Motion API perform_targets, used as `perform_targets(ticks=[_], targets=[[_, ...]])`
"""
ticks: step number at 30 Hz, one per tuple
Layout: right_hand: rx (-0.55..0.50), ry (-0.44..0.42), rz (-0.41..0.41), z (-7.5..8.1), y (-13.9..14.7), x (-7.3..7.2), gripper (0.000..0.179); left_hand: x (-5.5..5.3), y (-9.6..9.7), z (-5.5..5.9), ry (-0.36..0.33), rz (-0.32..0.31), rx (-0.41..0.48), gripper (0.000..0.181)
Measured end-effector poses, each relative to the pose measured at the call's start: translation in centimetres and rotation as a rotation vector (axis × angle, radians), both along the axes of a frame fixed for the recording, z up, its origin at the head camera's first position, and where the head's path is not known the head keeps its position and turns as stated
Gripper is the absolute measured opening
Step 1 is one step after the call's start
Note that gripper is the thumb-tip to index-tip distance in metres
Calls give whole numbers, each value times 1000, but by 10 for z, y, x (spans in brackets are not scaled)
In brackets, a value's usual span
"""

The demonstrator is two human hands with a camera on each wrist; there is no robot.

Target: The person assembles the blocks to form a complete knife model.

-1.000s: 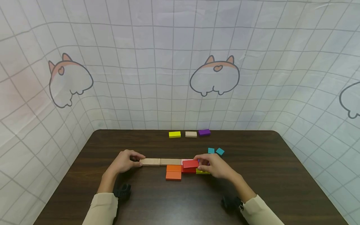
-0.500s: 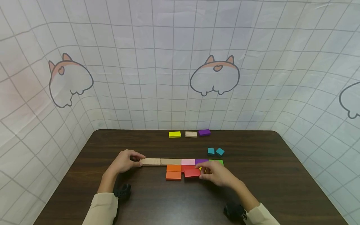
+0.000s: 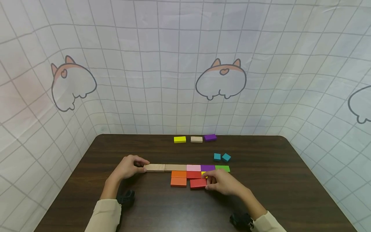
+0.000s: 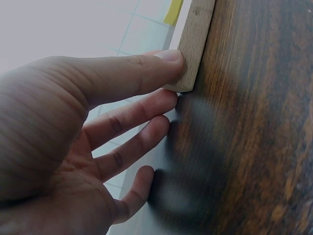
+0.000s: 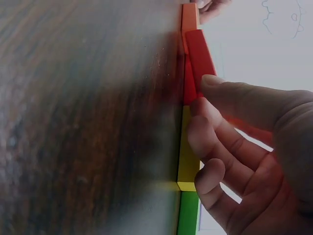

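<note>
My left hand (image 3: 129, 166) pinches the left end of a plain wooden block (image 3: 154, 167) between thumb and forefinger; the left wrist view shows the thumb on that block's end (image 4: 193, 41). A second wooden block (image 3: 175, 167) continues the row, then pink (image 3: 193, 168), purple (image 3: 207, 168) and green (image 3: 222, 168) blocks. My right hand (image 3: 224, 182) pinches a red block (image 3: 198, 183) by its right end, slightly tilted in the right wrist view. In front of the row lie two orange blocks (image 3: 178, 182), another red block (image 3: 193, 174) and a yellow block, mostly hidden by my fingers.
Behind the row sit two small teal blocks (image 3: 217, 157). Along the table's far edge are a yellow block (image 3: 180, 139), a wooden block (image 3: 196, 139) and a purple block (image 3: 210, 137). A grid-patterned cloth (image 3: 179, 80) hangs behind the dark table (image 3: 185, 209).
From over the pink and red blocks, my right hand has brought the held red block toward me, to the front of the other red one. My left hand has stayed in place.
</note>
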State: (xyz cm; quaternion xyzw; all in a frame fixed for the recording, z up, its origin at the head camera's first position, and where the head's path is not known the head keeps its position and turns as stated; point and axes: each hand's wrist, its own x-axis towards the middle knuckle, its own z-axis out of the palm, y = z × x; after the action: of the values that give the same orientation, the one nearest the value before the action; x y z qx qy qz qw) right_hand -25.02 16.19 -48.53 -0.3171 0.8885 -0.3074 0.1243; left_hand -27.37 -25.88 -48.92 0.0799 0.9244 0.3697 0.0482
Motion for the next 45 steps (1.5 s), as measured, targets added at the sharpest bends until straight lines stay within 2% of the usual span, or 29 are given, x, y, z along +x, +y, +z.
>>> perform_targets(ticks=[11,21,45], targets=[[-1,-52,-16,2,-3,2,28,-1,0,-1,-9,13,4,21],[-13,-21,-11,0,-4,1,13,-1,1,0,-13,14,0,21],[10,9,-59,1,-19,-4,13,1,1,3,4,-1,-4,21]])
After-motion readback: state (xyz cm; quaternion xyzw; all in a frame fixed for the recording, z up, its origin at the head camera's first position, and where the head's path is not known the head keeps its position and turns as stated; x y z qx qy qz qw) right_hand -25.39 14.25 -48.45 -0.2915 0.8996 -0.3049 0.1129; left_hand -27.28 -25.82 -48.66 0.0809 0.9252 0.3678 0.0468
